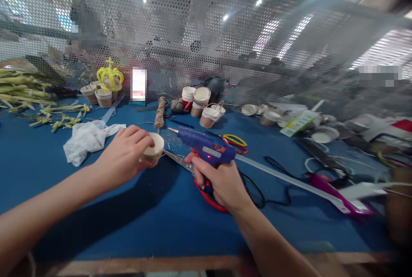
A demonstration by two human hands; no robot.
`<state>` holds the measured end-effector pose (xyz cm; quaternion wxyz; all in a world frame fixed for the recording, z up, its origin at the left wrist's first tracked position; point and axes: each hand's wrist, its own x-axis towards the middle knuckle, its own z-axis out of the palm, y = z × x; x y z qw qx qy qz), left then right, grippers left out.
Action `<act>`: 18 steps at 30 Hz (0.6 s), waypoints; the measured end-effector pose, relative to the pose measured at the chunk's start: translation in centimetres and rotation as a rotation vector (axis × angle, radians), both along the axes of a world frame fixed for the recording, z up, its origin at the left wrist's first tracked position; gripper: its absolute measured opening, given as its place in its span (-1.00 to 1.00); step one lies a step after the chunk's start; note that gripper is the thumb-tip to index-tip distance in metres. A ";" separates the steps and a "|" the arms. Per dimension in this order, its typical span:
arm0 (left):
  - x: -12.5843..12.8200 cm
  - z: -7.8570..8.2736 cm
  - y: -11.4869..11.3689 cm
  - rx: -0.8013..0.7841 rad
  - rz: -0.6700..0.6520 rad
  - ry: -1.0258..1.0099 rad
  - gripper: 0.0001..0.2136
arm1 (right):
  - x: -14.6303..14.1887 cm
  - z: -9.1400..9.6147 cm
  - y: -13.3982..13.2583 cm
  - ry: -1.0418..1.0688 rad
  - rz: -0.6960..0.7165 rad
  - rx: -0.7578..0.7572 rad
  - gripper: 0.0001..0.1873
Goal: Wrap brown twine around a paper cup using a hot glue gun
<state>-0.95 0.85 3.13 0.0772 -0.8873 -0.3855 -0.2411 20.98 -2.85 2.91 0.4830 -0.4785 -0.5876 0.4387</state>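
In the head view, the left hand, left of centre, is closed around a small paper cup, fingers over its side and the open mouth turned toward the right. The right hand, just right of centre, is wrapped tight on the grip of a blue glue gun, whose nozzle points at the cup but stands apart from it. This looks like gluing work on the cup. To do it well, brace the cup low over the blue table, bring the tip to the wall rather than the rim, and hold the fingers clear of the hot bead. Red-handled scissors lie half under the right hand. A twine spool stands above centre, a white plastic bag at the left. The trigger finger and the cup's far side are hidden, and the right edge is smeared with blur.
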 end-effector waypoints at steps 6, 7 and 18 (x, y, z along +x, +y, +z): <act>-1.7 -1.8 2.1 -0.095 -0.117 -0.120 -0.96 | -0.9 0.5 -1.0 -0.295 -0.043 -0.018 -0.77; -1.6 -2.1 2.1 -0.127 -0.102 -0.178 -0.94 | -0.8 0.2 -1.1 -0.328 -0.055 0.019 -0.77; -1.2 -3.5 1.1 -0.513 -0.045 -0.479 -0.86 | 0.2 -1.4 -1.0 -0.608 -0.077 0.141 -0.64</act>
